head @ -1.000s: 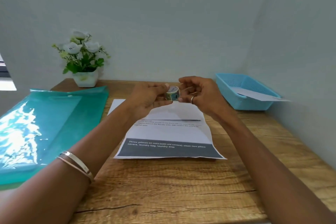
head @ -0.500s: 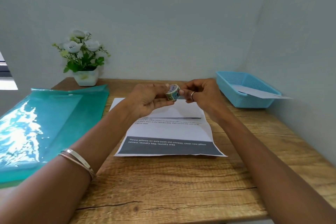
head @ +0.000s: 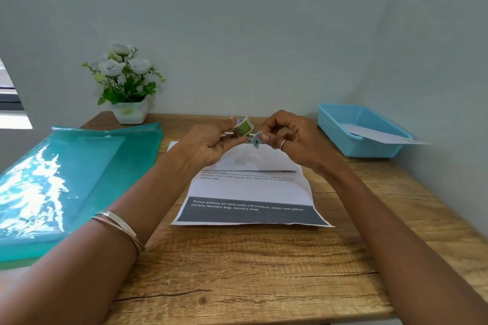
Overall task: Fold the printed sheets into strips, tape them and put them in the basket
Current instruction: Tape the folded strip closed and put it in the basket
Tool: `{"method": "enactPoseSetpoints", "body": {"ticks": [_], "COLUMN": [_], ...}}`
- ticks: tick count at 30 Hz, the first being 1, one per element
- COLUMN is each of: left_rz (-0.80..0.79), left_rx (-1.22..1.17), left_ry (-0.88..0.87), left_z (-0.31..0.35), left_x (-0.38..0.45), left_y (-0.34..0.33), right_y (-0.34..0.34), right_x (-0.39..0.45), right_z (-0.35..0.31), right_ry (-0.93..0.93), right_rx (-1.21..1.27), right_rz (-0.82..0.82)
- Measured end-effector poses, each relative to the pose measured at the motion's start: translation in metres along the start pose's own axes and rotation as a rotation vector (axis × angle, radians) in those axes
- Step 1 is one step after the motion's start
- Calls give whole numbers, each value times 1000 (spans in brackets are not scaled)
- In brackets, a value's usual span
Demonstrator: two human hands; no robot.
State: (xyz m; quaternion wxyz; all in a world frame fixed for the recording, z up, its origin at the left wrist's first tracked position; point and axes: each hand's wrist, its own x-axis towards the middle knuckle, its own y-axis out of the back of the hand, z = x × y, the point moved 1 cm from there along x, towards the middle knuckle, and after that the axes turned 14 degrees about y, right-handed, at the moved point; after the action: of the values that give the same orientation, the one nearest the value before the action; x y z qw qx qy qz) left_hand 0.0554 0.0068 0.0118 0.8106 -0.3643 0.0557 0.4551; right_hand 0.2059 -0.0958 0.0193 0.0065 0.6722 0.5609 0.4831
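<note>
A printed sheet (head: 248,190) lies on the wooden table (head: 264,272), its far part folded over toward me and a dark band of text at its near edge. Above it my left hand (head: 208,144) holds a small patterned tape roll (head: 243,126) between thumb and fingers. My right hand (head: 293,137) pinches the loose tape end (head: 256,139), pulled a short way off the roll. The blue basket (head: 361,145) stands at the back right with a folded white strip (head: 383,136) lying in it and sticking out over its right rim.
A glossy teal plastic folder (head: 66,185) covers the table's left side. A white pot of artificial flowers (head: 126,87) stands at the back left against the wall. Walls close in behind and on the right. Bare wood lies in front of the sheet.
My right hand has drawn the tape end away from the roll to the right, opening a short gap. The left hand tilted the roll slightly upward. The sheet and basket stayed put.
</note>
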Motion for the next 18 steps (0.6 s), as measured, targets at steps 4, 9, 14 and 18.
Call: {"method": "enactPoseSetpoints", "body": {"ticks": [4, 9, 14, 18], "left_rz": [11, -51, -67, 32], "left_rx": [7, 221, 356, 497], "left_ry": [10, -39, -70, -201], "left_z": [4, -3, -11, -10], "left_x": [0, -4, -6, -4], "left_y": [5, -5, -8, -6], "right_y": [9, 10, 13, 41], "right_x": [3, 1, 0, -4], "right_z": [2, 1, 3, 7], "right_ry": [-22, -34, 12, -54], "right_rx": [282, 291, 3, -253], "right_rz": [172, 147, 24, -45]}}
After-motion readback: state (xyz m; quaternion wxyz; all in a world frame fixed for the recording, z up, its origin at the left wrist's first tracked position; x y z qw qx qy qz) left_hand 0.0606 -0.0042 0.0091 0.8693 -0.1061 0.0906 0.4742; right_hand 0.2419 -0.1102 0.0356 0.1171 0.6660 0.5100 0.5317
